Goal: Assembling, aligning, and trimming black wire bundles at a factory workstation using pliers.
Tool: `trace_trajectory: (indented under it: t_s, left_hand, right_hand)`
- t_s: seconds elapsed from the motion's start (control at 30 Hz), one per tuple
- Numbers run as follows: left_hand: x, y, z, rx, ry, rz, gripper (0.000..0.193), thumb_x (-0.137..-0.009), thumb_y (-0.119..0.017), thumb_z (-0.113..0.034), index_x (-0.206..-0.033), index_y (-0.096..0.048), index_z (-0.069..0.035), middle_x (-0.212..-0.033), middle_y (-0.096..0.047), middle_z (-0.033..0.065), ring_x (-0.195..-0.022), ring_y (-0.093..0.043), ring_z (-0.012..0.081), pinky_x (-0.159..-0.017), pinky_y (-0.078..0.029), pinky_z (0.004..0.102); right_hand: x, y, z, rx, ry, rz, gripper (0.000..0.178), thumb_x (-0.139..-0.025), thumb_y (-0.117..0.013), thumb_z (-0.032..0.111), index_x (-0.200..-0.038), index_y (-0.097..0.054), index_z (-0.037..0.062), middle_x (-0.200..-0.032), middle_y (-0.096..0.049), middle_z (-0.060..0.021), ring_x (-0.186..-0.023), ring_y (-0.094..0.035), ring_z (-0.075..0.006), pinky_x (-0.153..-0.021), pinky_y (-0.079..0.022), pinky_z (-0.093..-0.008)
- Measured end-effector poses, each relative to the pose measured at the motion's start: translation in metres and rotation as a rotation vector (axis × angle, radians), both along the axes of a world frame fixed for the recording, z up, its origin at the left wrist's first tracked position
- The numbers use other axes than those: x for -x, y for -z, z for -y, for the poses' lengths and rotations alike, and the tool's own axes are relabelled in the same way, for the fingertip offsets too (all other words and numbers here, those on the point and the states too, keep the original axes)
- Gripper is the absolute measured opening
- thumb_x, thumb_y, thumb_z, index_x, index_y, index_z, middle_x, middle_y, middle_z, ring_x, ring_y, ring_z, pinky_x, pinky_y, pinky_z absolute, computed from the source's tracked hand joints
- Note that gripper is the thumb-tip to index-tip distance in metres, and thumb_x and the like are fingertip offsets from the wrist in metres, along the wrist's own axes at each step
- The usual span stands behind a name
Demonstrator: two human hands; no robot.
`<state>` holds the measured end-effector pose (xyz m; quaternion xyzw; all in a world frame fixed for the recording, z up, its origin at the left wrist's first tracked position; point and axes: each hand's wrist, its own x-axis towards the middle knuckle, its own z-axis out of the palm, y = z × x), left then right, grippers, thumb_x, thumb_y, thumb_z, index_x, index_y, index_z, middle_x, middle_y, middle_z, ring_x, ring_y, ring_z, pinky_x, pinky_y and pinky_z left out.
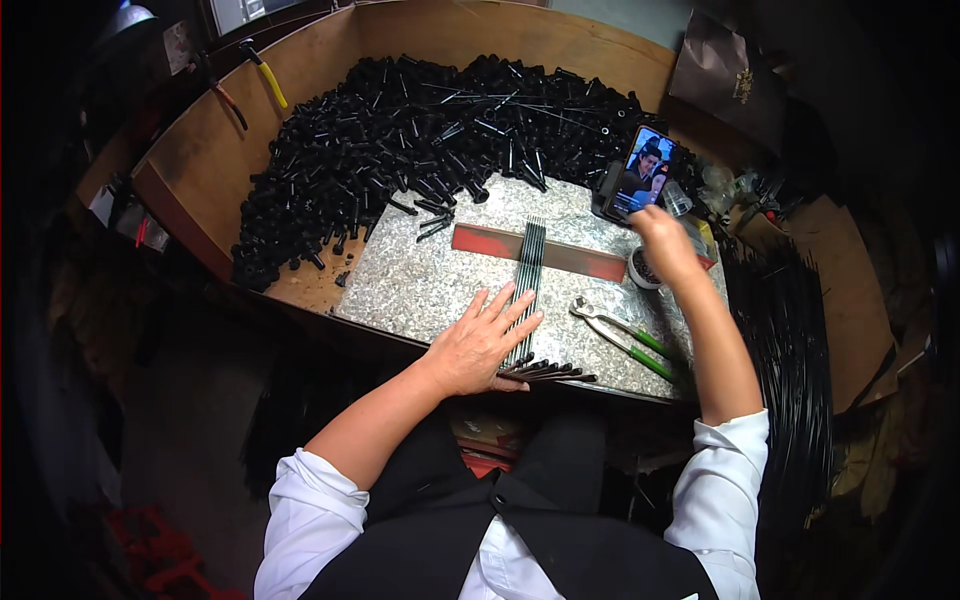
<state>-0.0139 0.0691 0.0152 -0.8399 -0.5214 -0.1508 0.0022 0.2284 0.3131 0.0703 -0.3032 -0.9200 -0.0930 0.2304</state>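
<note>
My left hand (480, 345) lies with fingers spread across a row of thin metal rods (531, 262), its thumb by their near ends. The rods lie side by side over a red and brown bar (490, 242); their dark near ends (560, 372) fan out at the board's front edge. My right hand (664, 240) is at the lower edge of a lit phone (645, 172), above a small white cup (645, 270) of tiny dark pieces. Its fingers look curled in; whatever they may hold is hidden. Green-handled pincers (625, 338) lie between my arms.
A heap of black tubular parts (400, 140) fills the wooden-walled bin (190, 150) behind the speckled board (400, 270). A yellow-handled tool (268, 80) hangs on the left wall. Long black rods (785, 350) stand in a bundle at right, below a brown paper bag (725, 80).
</note>
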Motion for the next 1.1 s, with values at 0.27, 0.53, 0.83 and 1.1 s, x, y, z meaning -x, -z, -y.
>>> trace_trajectory:
  t_s: [0.27, 0.53, 0.83, 1.1]
  left_hand:
    - [-0.003, 0.002, 0.0, 0.022, -0.002, 0.027, 0.095, -0.069, -0.072, -0.058, -0.14, -0.037, -0.006, -0.148, -0.029, 0.02, -0.139, -0.022, 0.0397, -0.112, -0.02, 0.0535]
    - [-0.003, 0.0, -0.001, -0.031, 0.012, -0.004, 0.095, -0.069, -0.069, -0.061, -0.139, -0.038, -0.004, -0.146, -0.031, 0.0203, -0.137, -0.027, 0.04, -0.11, -0.025, 0.0551]
    - [-0.002, 0.001, -0.001, -0.031, 0.008, -0.004, 0.095, -0.069, -0.07, -0.061, -0.139, -0.038, -0.005, -0.146, -0.032, 0.0202, -0.137, -0.026, 0.04, -0.11, -0.025, 0.055]
    - [-0.002, 0.0, 0.0, -0.031, 0.011, 0.01, 0.095, -0.069, -0.071, -0.059, -0.139, -0.038, -0.004, -0.146, -0.032, 0.0202, -0.137, -0.026, 0.0401, -0.11, -0.024, 0.0546]
  right_hand:
    - [0.062, 0.024, 0.029, 0.035, -0.093, 0.089, 0.032, -0.081, -0.051, 0.004, -0.111, -0.062, 0.0093, -0.092, -0.057, -0.0139, -0.093, -0.059, -0.0304, -0.076, -0.051, -0.0397]
    - [0.07, 0.025, 0.03, -0.002, -0.052, 0.188, 0.038, -0.084, -0.049, 0.008, -0.119, -0.061, 0.0155, -0.089, -0.056, -0.0127, -0.089, -0.061, -0.0287, -0.071, -0.051, -0.0394]
    - [0.072, 0.025, 0.032, -0.018, -0.065, 0.194, 0.038, -0.084, -0.048, 0.008, -0.12, -0.061, 0.0146, -0.089, -0.056, -0.0127, -0.087, -0.061, -0.0282, -0.07, -0.051, -0.0396]
    - [0.074, 0.027, 0.032, -0.008, -0.066, 0.179, 0.037, -0.084, -0.049, 0.009, -0.119, -0.061, 0.0126, -0.091, -0.057, -0.0133, -0.09, -0.06, -0.0287, -0.074, -0.051, -0.0393]
